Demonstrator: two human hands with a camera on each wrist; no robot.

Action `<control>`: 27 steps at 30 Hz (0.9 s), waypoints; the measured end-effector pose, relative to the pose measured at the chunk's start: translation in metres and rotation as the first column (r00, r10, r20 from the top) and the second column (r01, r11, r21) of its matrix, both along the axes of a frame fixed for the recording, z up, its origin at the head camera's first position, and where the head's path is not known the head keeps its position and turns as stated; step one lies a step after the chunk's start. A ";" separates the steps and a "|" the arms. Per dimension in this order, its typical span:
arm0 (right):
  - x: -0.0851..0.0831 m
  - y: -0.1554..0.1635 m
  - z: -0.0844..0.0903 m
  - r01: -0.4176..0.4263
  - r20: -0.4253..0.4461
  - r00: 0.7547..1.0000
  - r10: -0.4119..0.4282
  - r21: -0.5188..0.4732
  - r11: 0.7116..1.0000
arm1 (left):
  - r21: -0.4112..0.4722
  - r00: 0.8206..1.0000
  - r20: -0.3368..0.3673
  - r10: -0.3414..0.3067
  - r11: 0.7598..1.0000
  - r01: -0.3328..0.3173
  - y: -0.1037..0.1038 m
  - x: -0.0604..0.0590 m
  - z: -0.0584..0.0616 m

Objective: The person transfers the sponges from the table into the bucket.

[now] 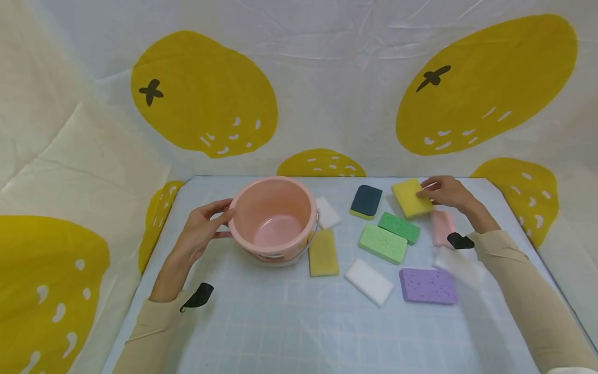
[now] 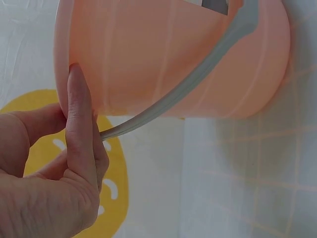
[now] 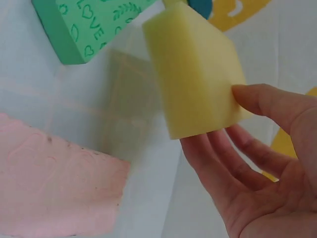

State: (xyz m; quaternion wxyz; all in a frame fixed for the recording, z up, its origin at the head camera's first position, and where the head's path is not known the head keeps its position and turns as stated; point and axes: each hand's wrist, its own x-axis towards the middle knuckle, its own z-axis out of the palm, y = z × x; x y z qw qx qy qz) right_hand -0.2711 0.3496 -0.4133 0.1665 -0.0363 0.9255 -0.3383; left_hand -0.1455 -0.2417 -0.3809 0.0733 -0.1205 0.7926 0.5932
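Yellow sponge [image 1: 412,198] pinched in right hand [image 1: 446,192], left hand [image 1: 202,228] gripping pink bucket [image 1: 273,218] rim

Across the pale blue gridded worktop [image 1: 280,332] lie loose sponges: a dark navy one [image 1: 366,201], two green ones [image 1: 398,227] [image 1: 383,243] side by side, a purple one [image 1: 427,285], a white block [image 1: 368,281], a mustard slab [image 1: 323,253], a pink piece [image 1: 442,227]. Behind hangs a white cloth with yellow lemon prints [image 1: 203,93].
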 end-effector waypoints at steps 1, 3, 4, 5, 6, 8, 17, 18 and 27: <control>0.001 -0.002 0.003 0.000 0.003 1.000 0.000 -0.002 1.000 | 0.001 1.000 0.002 0.001 1.000 -0.001 0.000 0.000 0.000; 0.002 -0.005 0.008 -0.006 0.001 1.000 0.006 -0.006 1.000 | 0.007 1.000 0.001 0.000 1.000 0.000 0.000 0.000 0.000; 0.002 -0.006 0.010 -0.010 -0.002 1.000 0.010 -0.011 1.000 | 0.010 1.000 0.000 -0.002 1.000 0.002 -0.001 0.000 0.000; 0.002 -0.007 0.012 -0.015 -0.006 1.000 0.015 -0.018 1.000 | 0.012 1.000 0.000 -0.002 1.000 0.002 -0.001 0.000 0.000; 0.003 -0.009 0.014 -0.019 -0.009 1.000 0.019 -0.023 1.000 | 0.015 1.000 0.000 -0.002 1.000 0.002 -0.001 0.000 -0.001; 0.003 -0.011 0.018 -0.022 -0.013 1.000 0.021 -0.033 0.999 | 0.014 1.000 0.001 -0.002 1.000 0.002 -0.001 0.000 -0.001; 0.004 -0.029 0.034 -0.011 -0.008 1.000 0.010 -0.079 0.997 | 0.009 1.000 0.008 -0.007 1.000 0.007 -0.001 0.001 0.001; 0.004 -0.031 0.036 -0.012 -0.006 1.000 0.012 -0.082 0.997 | 0.008 1.000 0.009 -0.009 1.000 0.009 -0.001 0.001 0.002; 0.009 -0.046 0.053 -0.010 -0.005 1.000 0.010 -0.113 0.994 | -0.004 1.000 0.016 -0.015 1.000 0.015 0.001 0.002 0.003</control>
